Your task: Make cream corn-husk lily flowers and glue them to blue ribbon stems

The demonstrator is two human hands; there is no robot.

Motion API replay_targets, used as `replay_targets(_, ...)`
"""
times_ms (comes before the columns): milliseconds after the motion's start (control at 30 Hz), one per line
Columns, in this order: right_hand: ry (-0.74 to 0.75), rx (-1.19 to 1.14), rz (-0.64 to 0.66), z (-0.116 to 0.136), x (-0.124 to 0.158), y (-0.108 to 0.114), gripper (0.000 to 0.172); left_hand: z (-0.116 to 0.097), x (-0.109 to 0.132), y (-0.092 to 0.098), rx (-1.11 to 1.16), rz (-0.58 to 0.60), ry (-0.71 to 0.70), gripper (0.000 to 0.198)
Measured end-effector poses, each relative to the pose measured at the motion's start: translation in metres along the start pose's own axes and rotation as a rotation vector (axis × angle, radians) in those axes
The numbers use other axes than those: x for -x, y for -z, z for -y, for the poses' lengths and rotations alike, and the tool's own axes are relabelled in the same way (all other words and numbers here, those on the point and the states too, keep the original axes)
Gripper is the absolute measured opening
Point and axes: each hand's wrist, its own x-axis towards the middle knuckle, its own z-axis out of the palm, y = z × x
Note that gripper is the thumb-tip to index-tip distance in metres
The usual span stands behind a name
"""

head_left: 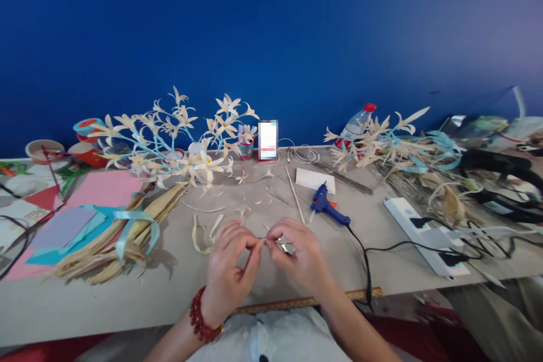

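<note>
Fingertips meet above the near middle of the table, where my left hand (235,257) and my right hand (297,251) both pinch. A small pale sliver shows between them, too small to name, with a thin dark line that may be wire. Under the right fingers lies a shiny metal tool (285,245), mostly hidden. Curled pale husk strips (199,237) lie just left of my left hand. Beyond my right hand rest a blue glue gun (324,203) and a thin wooden stick (296,195).
Pale handmade flowers on blue stems (169,130) stand at the back left, more flowers (373,141) at the back right. Dried husks (102,249) and coloured paper (63,232) lie left. A power strip (419,237) with black cords sits right. A phone (267,140) stands at the back.
</note>
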Motion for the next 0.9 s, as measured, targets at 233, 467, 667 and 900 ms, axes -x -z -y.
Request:
replay_targets(233, -0.087, 0.129, -0.139, -0.015, 0.002, 0.013, 0.010, 0.003, 0.003, 0.002, -0.025, -0.102, -0.007, 0.015)
replay_targets(467, -0.099, -0.091, 0.026, -0.002, 0.004, 0.005, 0.014, -0.001, -0.001, 0.001, 0.006, -0.062, 0.007, 0.014)
replay_targets(667, -0.046, -0.042, -0.001, 0.004, 0.000, -0.006, 0.010, -0.001, 0.002, -0.001, -0.046, -0.077, -0.020, 0.015)
replay_targets(900, -0.125, 0.111, -0.177, -0.013, 0.004, 0.013, 0.008, 0.000, 0.003, 0.000, -0.064, -0.166, -0.010, 0.015)
